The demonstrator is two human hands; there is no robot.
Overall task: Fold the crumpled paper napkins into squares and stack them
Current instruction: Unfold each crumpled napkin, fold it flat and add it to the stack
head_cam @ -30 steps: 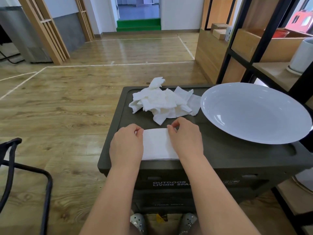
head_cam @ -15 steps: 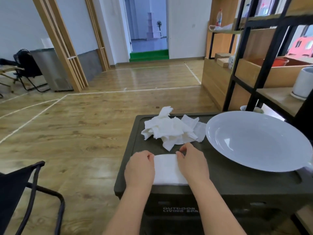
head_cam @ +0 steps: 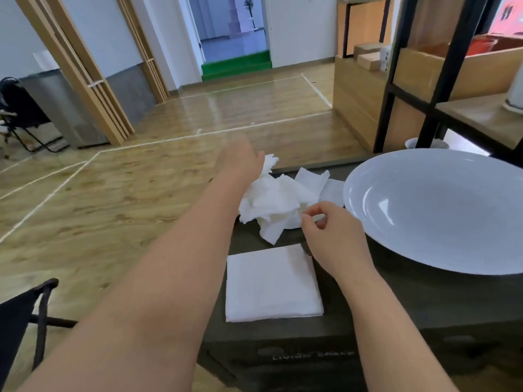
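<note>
Left hand point(head_cam: 240, 159) reaches over crumpled napkins point(head_cam: 277, 205); right hand point(head_cam: 331, 236) hovers curled.

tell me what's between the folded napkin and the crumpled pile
In the head view, only a bare strip of the dark box top separates the folded napkin from the crumpled pile. The right hand sits at that strip's right end.

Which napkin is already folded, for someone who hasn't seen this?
Find the dark box with the big white bowl on it. Left of the bowl, at the near edge, lies the folded napkin: a flat, neat square, unlike the crumpled pile behind it.
</note>
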